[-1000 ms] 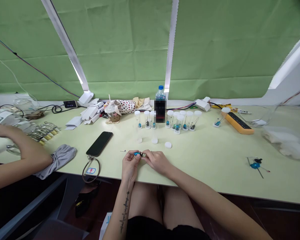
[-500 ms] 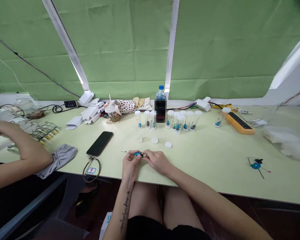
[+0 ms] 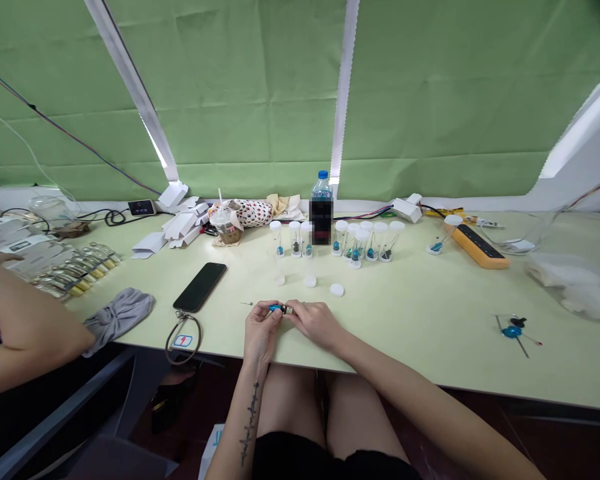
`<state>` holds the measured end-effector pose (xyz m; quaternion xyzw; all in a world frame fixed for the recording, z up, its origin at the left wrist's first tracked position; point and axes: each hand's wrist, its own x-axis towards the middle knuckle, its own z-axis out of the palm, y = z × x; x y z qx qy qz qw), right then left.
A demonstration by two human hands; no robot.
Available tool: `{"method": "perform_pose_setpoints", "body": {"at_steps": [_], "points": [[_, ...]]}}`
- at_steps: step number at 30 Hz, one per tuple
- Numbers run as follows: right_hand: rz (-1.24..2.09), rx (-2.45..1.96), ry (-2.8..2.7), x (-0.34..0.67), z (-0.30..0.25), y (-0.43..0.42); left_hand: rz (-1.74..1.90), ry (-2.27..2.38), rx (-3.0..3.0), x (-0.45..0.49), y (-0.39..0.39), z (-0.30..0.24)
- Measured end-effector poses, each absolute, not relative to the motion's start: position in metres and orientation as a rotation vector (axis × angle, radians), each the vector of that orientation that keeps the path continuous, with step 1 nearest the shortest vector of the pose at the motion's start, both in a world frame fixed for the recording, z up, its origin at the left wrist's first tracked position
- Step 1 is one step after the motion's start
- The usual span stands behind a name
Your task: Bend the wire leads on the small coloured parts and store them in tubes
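Between the fingertips of my left hand [image 3: 261, 333] is a small blue-and-black piece [image 3: 275, 308], too small to name exactly. My right hand [image 3: 314, 323] pinches at its black end, close to a light tip. A thin pin with a small round head [image 3: 250, 303] lies on the table left of my hands. Beyond them stand clear tubes on white bases, and a loose white cap [image 3: 337, 290] lies flat. Behind these is a row of white-capped clear tubes [image 3: 355, 250] holding blue and dark pieces.
Left of my hands are a phone [image 3: 200, 287] with a loop strap and a grey cloth [image 3: 123, 313]. A co-worker's arm [image 3: 25, 320] rests by several glass pieces [image 3: 83, 267]. At right lie a blue-and-black pinned piece [image 3: 514, 330], an orange power strip [image 3: 480, 247] and a plastic bag [image 3: 575, 287].
The black end of the piece in my fingers shows slightly more, with my hands nearly still. At the left, the co-worker's arm has drawn back toward the left edge.
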<state>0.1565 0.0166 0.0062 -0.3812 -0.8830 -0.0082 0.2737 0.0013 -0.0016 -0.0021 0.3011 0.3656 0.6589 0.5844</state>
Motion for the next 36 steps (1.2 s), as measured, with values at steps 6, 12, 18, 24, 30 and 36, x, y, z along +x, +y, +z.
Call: {"method": "perform_pose_setpoints", "body": {"at_steps": [6,12,18,24,30,36], "points": [[0.012,-1.038,-2.385,0.1569,0.0065,0.0159,1.542,0.863,0.691,0.0015,-0.0017,-0.0032],[0.007,-1.041,-2.392,0.1566,0.0075,0.0155,1.529,0.854,0.716,0.0015,-0.0019,-0.0013],[0.005,-1.046,-2.392,0.1563,0.0062,0.0161,1.537,0.877,0.691,0.0023,-0.0022,0.0006],[0.006,-1.046,-2.389,0.1562,0.007,0.0161,1.537,0.871,0.697,0.0027,-0.0023,0.0003],[0.027,-1.054,-2.379,0.1563,0.0066,0.0158,1.549,0.875,0.694,0.0019,-0.0017,-0.0026],[0.011,-1.064,-2.394,0.1565,0.0073,0.0153,1.506,0.851,0.716,0.0023,-0.0023,0.0008]]}}
